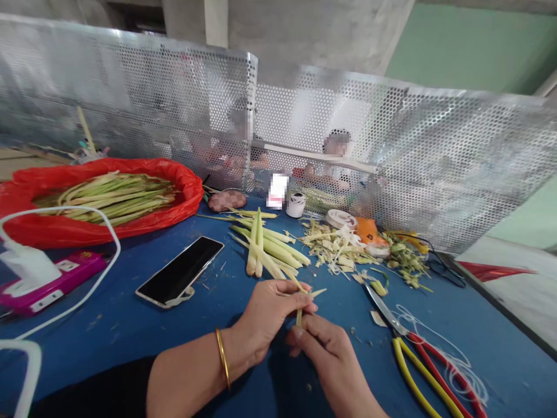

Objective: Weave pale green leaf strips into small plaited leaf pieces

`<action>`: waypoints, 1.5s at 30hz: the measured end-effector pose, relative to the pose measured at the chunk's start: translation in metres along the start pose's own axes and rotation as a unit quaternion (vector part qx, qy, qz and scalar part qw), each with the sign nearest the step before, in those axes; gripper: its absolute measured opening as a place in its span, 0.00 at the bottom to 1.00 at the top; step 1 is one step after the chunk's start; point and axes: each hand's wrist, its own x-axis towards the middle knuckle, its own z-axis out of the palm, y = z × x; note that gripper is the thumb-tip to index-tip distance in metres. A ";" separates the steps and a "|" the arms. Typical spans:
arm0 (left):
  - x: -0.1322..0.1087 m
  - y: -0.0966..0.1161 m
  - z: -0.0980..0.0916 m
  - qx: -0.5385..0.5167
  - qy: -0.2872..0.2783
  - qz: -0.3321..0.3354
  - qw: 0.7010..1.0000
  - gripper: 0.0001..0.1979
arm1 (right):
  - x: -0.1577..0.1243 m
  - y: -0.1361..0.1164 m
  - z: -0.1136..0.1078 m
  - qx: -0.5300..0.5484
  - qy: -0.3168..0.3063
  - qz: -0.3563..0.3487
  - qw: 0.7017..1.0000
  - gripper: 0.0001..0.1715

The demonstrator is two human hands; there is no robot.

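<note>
My left hand (272,310), with a gold bangle on its wrist, pinches a pale yellow-green leaf strip (299,317) between thumb and fingers. Just below it, my right hand (328,348) grips the strip's lower part, its fingertips almost touching the left ones. A thin pointed end sticks out to the right past the left fingertips. Beyond the hands lies a loose pile of pale green stalks (278,248), one of them reaching down to the left fingers. The closed fingers hide much of the strip.
Scissors (398,328) with red and yellow handles lie at right beside thin white string (467,371). Plant scraps (337,247) are heaped behind. At left are a dark-screened phone (180,271), a purple power strip (56,284) and a red bag (183,203) of stalks. Perforated metal panels (174,110) stand behind.
</note>
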 end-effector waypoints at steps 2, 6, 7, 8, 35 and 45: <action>0.001 0.002 -0.002 0.003 -0.006 0.001 1.000 0.16 | 0.000 -0.001 -0.004 -0.042 0.007 -0.019 0.999 0.21; 0.001 0.004 -0.004 0.018 -0.036 -0.016 0.999 0.17 | 0.008 -0.006 -0.021 -0.035 0.132 -0.015 0.991 0.20; 0.000 0.005 -0.004 0.028 -0.045 -0.020 0.998 0.18 | 0.011 -0.008 -0.025 -0.013 0.158 -0.009 0.987 0.19; 0.000 0.005 -0.004 0.037 -0.053 -0.024 0.998 0.18 | 0.014 -0.009 -0.028 0.004 0.169 -0.003 0.986 0.19; 0.004 0.002 -0.004 0.094 -0.026 -0.015 0.995 0.13 | 0.016 -0.006 -0.034 -0.018 0.151 0.025 0.988 0.18; 0.000 -0.001 -0.006 0.162 -0.118 -0.052 0.978 0.23 | 0.018 -0.012 -0.030 0.068 0.136 0.038 0.988 0.19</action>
